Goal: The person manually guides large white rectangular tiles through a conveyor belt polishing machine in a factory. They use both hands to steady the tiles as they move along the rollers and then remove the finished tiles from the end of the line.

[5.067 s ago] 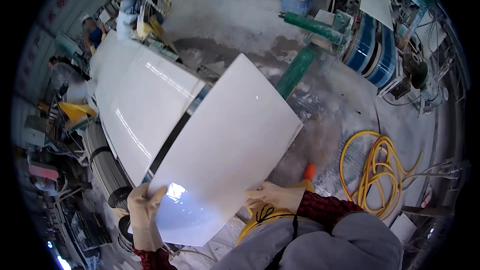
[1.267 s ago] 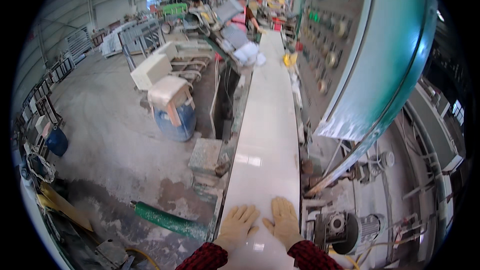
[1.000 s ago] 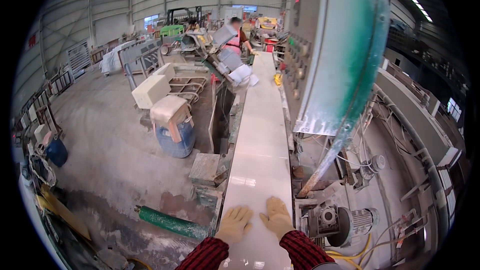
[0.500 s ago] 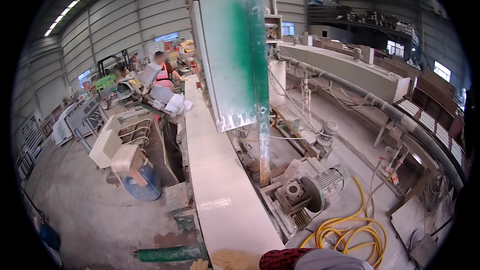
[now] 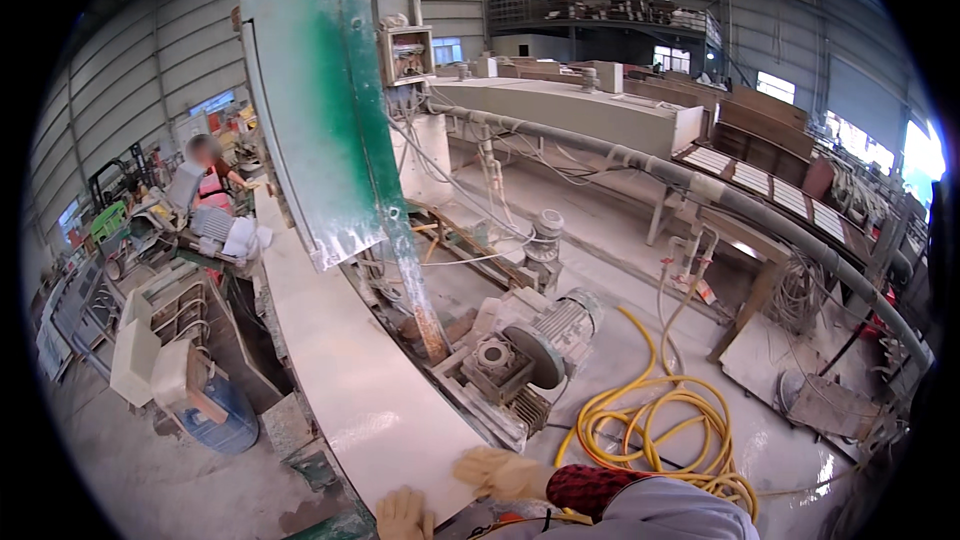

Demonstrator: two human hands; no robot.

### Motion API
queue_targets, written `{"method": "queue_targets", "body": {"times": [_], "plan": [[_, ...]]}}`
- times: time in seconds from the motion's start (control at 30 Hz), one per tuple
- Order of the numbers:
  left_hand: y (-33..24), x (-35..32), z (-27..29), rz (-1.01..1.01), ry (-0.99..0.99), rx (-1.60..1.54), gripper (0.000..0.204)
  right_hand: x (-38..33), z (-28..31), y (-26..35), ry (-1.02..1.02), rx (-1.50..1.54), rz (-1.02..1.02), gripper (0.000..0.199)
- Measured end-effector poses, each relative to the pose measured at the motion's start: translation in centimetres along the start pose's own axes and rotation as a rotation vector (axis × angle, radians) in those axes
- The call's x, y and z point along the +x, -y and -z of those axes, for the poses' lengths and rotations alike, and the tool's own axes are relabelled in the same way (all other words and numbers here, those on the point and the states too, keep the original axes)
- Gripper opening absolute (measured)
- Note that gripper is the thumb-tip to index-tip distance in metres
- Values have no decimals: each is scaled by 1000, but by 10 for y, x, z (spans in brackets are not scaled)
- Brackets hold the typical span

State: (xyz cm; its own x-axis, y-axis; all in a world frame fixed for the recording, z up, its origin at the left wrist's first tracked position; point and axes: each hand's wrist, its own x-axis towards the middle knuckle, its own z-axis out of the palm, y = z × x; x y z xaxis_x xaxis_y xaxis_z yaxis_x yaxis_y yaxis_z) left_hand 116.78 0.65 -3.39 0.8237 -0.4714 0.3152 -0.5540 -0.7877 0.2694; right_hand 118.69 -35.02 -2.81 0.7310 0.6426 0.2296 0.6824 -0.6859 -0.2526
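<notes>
A long, glossy white slab (image 5: pixel 375 420) runs away from me, its near end by my hands. At that end my left hand (image 5: pixel 405 516), in a pale tan work glove, lies with its fingers stretched over the slab's surface. My right hand (image 5: pixel 497 473) wears a matching glove and rests flat across the slab's near right corner, fingers extended. The right sleeve shows a red-and-black checked cuff (image 5: pixel 590 490). Neither hand is wrapped around anything. Part of the left hand is cut off by the lower edge.
Right of the slab are a grey electric motor with gearbox (image 5: pixel 540 345) and a coiled yellow hose (image 5: pixel 640 420). A green-and-white metal cabinet (image 5: pixel 315 120) stands over the slab. A blue barrel (image 5: pixel 220 420) is at the left. Another person (image 5: pixel 212 180) stands near the far end.
The view has swung right, so the scene sits farther left. More of both gloved hands and the slab's near end now shows. My right hand is at the near right corner.
</notes>
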Motion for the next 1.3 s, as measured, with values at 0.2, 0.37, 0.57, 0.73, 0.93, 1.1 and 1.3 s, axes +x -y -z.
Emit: {"method": "queue_targets", "body": {"times": [0.2,0.37,0.57,0.73,0.93,1.1,1.3], "plan": [[2,5,3,-36,-22,49,58,-48,6,-34,-121,-140,-144,65],[12,4,34,-156,34,-46,55,-52,-5,-38,-166,-128,-172,62],[52,-13,62,-238,79,-140,50,-47,-9,-50,-33,-155,-208,62],[71,-13,60,-322,115,-24,51,-47,5,-40,-184,-120,-157,57],[62,5,44,-351,117,-41,52,-74,42,-5,-468,67,-316,42],[21,56,11,-420,105,-160,50,-118,55,12,-462,9,-447,42],[-42,143,-19,-598,82,-299,42,-163,63,35,-406,22,-614,35]]}}
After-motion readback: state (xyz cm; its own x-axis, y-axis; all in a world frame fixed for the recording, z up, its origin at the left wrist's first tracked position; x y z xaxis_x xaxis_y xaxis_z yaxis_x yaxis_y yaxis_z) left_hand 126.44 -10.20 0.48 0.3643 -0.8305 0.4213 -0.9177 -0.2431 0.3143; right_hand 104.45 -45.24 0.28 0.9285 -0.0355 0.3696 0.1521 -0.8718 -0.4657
